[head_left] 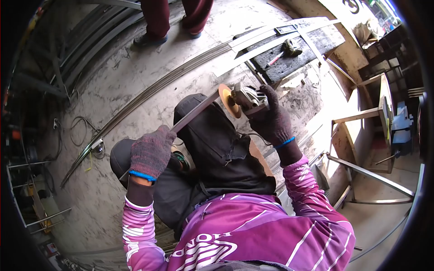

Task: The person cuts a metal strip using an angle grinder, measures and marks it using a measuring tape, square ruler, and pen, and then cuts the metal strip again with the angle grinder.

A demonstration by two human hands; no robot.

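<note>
A dark knitted glove with a blue cuff covers my left hand, closed around a flat metal bar that slants up and right across my knee. My right hand, gloved alike, grips an angle grinder. The grinder's orange-brown disc is beside the bar's upper end; whether they touch is unclear. Beyond the grinder, a dark, worn block bears a tape measure, a red-and-white marker and crossed light metal strips.
Long metal strips lie along the floor. Another person's legs stand at the top. A coiled cable is at left. A wooden frame and a metal frame are at right.
</note>
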